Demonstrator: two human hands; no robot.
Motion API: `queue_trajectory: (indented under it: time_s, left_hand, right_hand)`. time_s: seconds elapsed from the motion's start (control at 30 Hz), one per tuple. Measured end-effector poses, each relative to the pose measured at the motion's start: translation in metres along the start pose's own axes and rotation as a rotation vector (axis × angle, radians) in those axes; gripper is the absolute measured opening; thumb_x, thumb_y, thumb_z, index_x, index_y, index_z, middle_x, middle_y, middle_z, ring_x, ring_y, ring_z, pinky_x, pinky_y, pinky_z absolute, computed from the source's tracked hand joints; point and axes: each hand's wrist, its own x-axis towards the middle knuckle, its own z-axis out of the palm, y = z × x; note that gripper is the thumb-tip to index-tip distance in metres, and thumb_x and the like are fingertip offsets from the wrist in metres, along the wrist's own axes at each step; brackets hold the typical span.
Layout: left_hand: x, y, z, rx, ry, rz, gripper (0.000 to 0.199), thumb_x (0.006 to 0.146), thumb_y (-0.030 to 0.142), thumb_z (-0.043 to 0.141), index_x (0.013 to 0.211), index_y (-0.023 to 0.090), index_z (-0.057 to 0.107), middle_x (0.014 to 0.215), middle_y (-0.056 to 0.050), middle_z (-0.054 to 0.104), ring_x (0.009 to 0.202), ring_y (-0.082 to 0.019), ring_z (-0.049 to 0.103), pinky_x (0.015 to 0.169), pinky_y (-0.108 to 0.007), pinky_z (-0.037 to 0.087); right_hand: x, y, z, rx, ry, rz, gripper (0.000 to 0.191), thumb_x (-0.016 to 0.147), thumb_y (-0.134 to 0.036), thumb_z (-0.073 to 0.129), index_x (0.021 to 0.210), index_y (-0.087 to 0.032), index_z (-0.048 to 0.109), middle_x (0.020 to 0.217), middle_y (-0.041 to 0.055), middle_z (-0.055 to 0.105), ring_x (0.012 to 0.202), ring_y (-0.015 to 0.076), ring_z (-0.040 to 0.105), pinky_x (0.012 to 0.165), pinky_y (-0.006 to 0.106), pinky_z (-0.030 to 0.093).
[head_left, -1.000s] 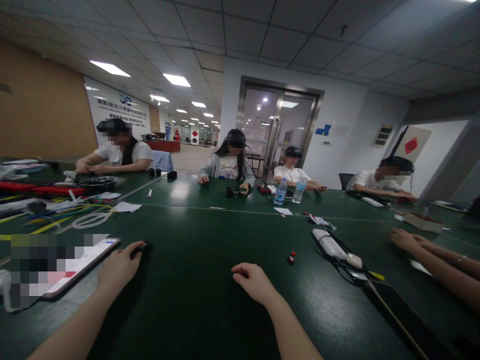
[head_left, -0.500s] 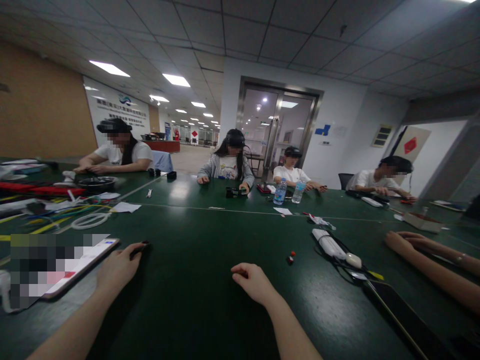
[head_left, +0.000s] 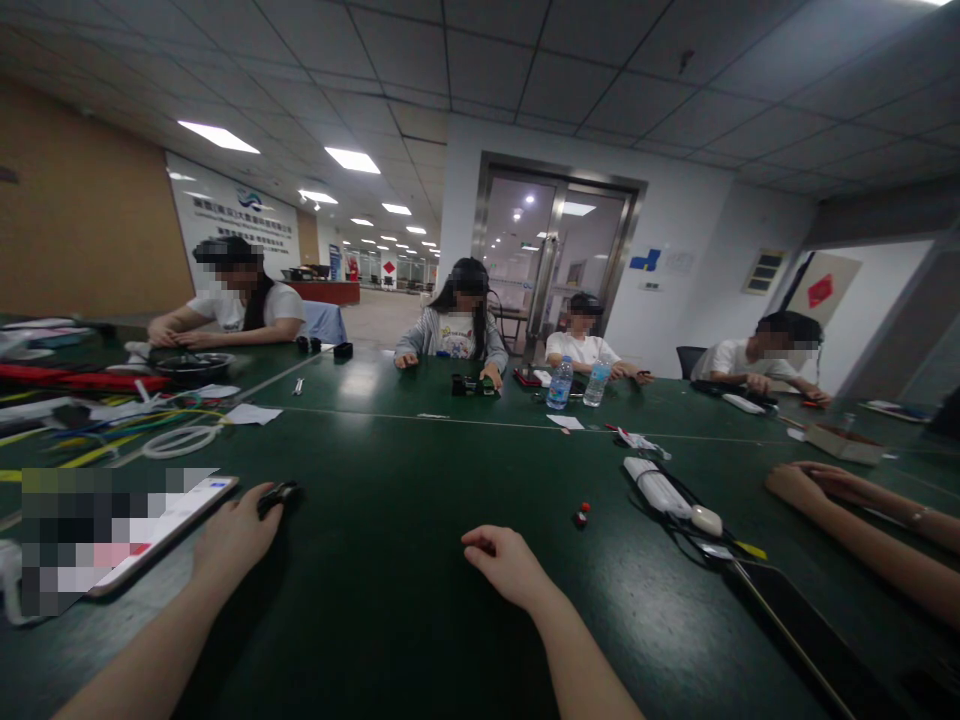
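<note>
My left hand [head_left: 238,535] rests on the green table [head_left: 375,600] just right of a phone or tablet with a lit screen [head_left: 169,535]. Its fingers are closed on a small, shiny black object [head_left: 280,497], partly hidden by the hand; its kind I cannot make out. On the table in front of me lies my right hand [head_left: 510,565], loosely curled with the fingers bent in and nothing visible in them. A small red and black piece [head_left: 582,515] sits apart from it, to the right.
To the right are a white power strip [head_left: 656,488] with black cable, a dark tablet [head_left: 806,635] and another person's forearms [head_left: 862,525]. Cables and a coiled white tube [head_left: 180,441] lie at left. Several people sit across the table, near two water bottles [head_left: 560,384].
The black object in my left hand has turned and shows more of itself, and the fingers have shifted slightly. My right hand stays in place.
</note>
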Motion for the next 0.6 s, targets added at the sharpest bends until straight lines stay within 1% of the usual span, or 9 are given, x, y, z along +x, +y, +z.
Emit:
queue_trajectory:
  time_s: [0.13, 0.2, 0.4, 0.5, 0.6]
  left_hand:
    - [0.0032, -0.0007, 0.0014, 0.055, -0.032, -0.024, 0.055, 0.081, 0.041, 0.035, 0.124, 0.009, 0.044, 0.117, -0.021, 0.053, 0.105, -0.034, 0.052, 0.082, -0.041, 0.044]
    - [0.0046, -0.0011, 0.0021, 0.058, -0.032, -0.028, 0.055, 0.08, 0.042, 0.036, 0.121, 0.007, 0.047, 0.115, -0.022, 0.054, 0.104, -0.034, 0.052, 0.082, -0.041, 0.044]
    - [0.0073, -0.0036, 0.0038, 0.04, -0.049, -0.023, 0.055, 0.077, 0.047, 0.039, 0.118, 0.013, 0.051, 0.109, -0.016, 0.058, 0.101, -0.031, 0.055, 0.076, -0.038, 0.046]
    - [0.0082, -0.0051, 0.0047, 0.025, -0.053, -0.026, 0.055, 0.077, 0.048, 0.039, 0.116, 0.012, 0.052, 0.106, -0.016, 0.059, 0.1, -0.031, 0.055, 0.074, -0.037, 0.046]
    - [0.0092, -0.0071, 0.0064, 0.008, -0.043, -0.028, 0.054, 0.076, 0.049, 0.039, 0.114, 0.012, 0.053, 0.103, -0.017, 0.06, 0.101, -0.033, 0.054, 0.075, -0.039, 0.046]
  right_hand:
    - [0.0004, -0.0022, 0.0003, -0.02, 0.015, -0.006, 0.027, 0.08, -0.031, 0.052, 0.106, -0.027, 0.059, 0.103, -0.0007, 0.061, 0.095, 0.017, 0.057, 0.08, 0.029, 0.045]
    - [0.0004, -0.0038, 0.0003, -0.03, 0.02, -0.008, 0.027, 0.08, -0.031, 0.052, 0.105, -0.026, 0.06, 0.101, -0.0002, 0.062, 0.094, 0.0169, 0.057, 0.08, 0.029, 0.044]
    - [-0.0002, -0.0039, 0.0007, -0.023, 0.011, 0.0, 0.028, 0.08, -0.03, 0.051, 0.107, -0.027, 0.059, 0.105, -0.0008, 0.061, 0.097, 0.0169, 0.056, 0.08, 0.029, 0.044]
    - [-0.0002, -0.0034, 0.0011, -0.027, 0.009, 0.001, 0.028, 0.08, -0.03, 0.051, 0.107, -0.027, 0.059, 0.104, -0.0008, 0.061, 0.096, 0.0165, 0.056, 0.08, 0.029, 0.044]
    - [-0.0014, -0.0049, 0.0006, -0.033, 0.009, 0.007, 0.028, 0.081, -0.03, 0.051, 0.107, -0.027, 0.059, 0.104, -0.0009, 0.061, 0.096, 0.0161, 0.056, 0.08, 0.028, 0.044]
